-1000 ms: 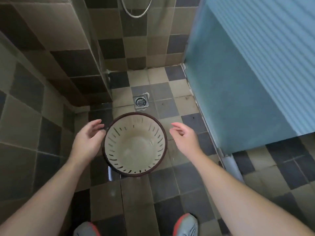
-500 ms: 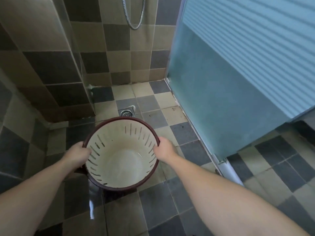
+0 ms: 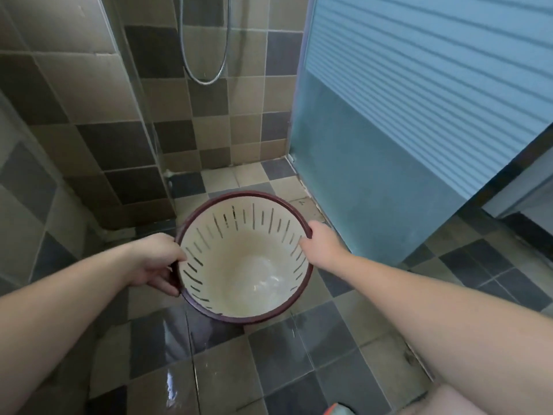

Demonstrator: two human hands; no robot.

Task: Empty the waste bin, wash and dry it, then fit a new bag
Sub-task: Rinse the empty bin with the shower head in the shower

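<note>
Cream slotted waste bin (image 3: 248, 265) (maroon rim)

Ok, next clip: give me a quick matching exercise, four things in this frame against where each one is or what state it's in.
Things:
1. bin
2. left hand
3. hose
4. door

Places or states:
A. hangs in a loop on the far wall
B. blue, to the right
C. empty, no bag, held by both hands
D. grips the bin's near-left rim

The right hand holds the opposite rim.

Pairs: 1-C, 2-D, 3-A, 4-B
</note>
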